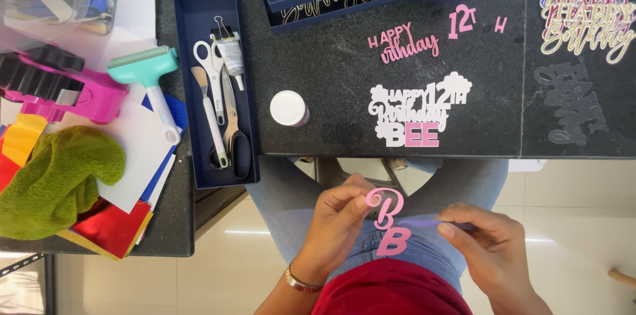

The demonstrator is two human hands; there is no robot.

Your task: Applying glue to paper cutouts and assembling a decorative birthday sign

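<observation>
My left hand (338, 212) pinches the pink script letter (384, 206); my right hand (487, 239) grips a thin purple tool (424, 223); the white backing (417, 115) on the worktop (331, 76) is partly lettered.

I see open tabletop (331, 76) between the white jar (289, 107) and white cutout (417, 115); the tool tray (189, 90) blocks leftward.

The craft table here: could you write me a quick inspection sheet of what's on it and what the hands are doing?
Surface: dark stone table.
Job's things: pink cutout letters held over the lap; white-and-pink layered cutout on the table.
Clutter: navy tray with scissors, white jar, teal roller, green cloth, coloured paper sheets.
Grippers: left hand pinches the letters; right hand holds a thin purple tool.
Cables: nothing seen.
Surroundings: pale tiled floor.
</observation>
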